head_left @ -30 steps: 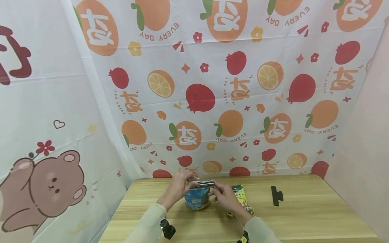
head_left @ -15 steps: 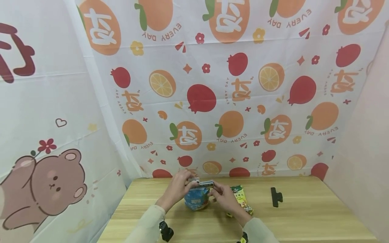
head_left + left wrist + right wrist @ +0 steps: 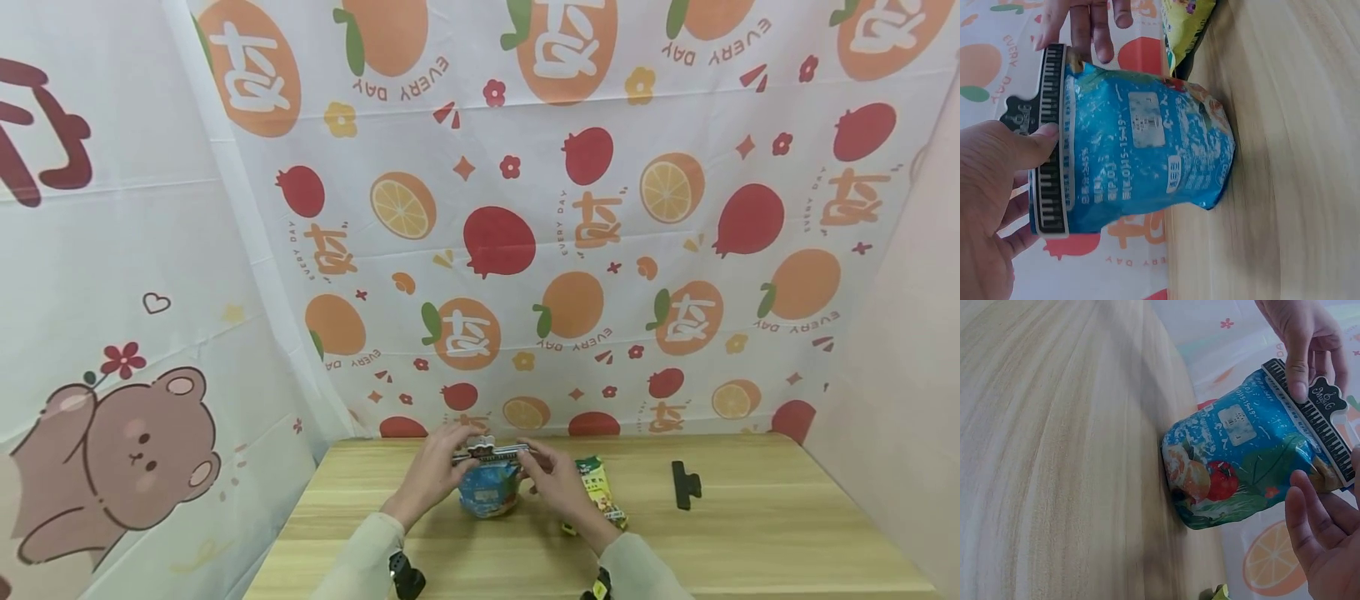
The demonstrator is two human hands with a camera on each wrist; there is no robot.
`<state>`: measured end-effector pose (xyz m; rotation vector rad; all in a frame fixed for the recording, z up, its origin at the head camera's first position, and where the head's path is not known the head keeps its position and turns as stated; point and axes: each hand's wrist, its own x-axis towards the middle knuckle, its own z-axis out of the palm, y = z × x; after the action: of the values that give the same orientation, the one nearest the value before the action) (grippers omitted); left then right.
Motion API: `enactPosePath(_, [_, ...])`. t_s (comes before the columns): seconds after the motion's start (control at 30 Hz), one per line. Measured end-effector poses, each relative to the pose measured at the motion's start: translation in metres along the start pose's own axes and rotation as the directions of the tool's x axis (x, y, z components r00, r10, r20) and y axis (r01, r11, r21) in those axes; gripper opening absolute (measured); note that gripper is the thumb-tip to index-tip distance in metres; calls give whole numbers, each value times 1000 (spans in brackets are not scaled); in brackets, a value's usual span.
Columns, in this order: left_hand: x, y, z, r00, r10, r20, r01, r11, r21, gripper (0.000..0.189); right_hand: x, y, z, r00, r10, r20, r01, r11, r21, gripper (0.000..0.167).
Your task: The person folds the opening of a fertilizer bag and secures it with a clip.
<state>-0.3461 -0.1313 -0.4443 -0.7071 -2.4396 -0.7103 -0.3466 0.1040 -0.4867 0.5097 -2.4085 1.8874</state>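
Note:
A blue plastic bag printed with vegetables (image 3: 487,493) stands on the table between both hands. Across its top lies a long bag clip with a piano-key pattern and a "Music" tab (image 3: 1321,420). My left hand (image 3: 433,473) grips this clip near its middle, thumb over the keys (image 3: 1049,194) and fingers behind. At the other end, my right hand (image 3: 557,485) pinches the clip's tip. In the right wrist view the right fingertips (image 3: 1299,482) are at the bag's upper corner, and the clip's end runs out of the picture by the thumb.
A yellow-green packet (image 3: 602,493) lies on the wooden table (image 3: 780,533) just right of the bag, partly behind the right forearm. Farther right is a black clip (image 3: 683,485). A fruit-print cloth (image 3: 420,367) hangs behind the table.
The left fingers have shifted on the clip, and its tab shows more plainly between the hands. The right fingers have moved slightly over the clip's end. The bag stays in place.

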Motion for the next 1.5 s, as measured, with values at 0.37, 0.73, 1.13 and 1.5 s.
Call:
enactPosePath(0.37, [-10, -17, 0, 989, -148, 21, 148, 989, 2, 22, 1, 0, 1, 998, 4, -57, -3, 1000, 17, 42])
enactPosePath(0.73, [-9, -16, -2, 997, -75, 27, 69, 983, 173, 32, 8, 1, -2, 999, -11, -42, 12, 1000, 6, 36])
enactPosePath(1.13, [-16, -19, 4, 986, -162, 26, 161, 986, 35, 22, 9, 6, -1, 1000, -6, -5, 6, 1000, 23, 38])
enactPosePath(1.5, [-18, -21, 5, 982, -188, 35, 189, 980, -61, 16, 9, 11, 6, 999, 22, -26, -24, 998, -61, 26])
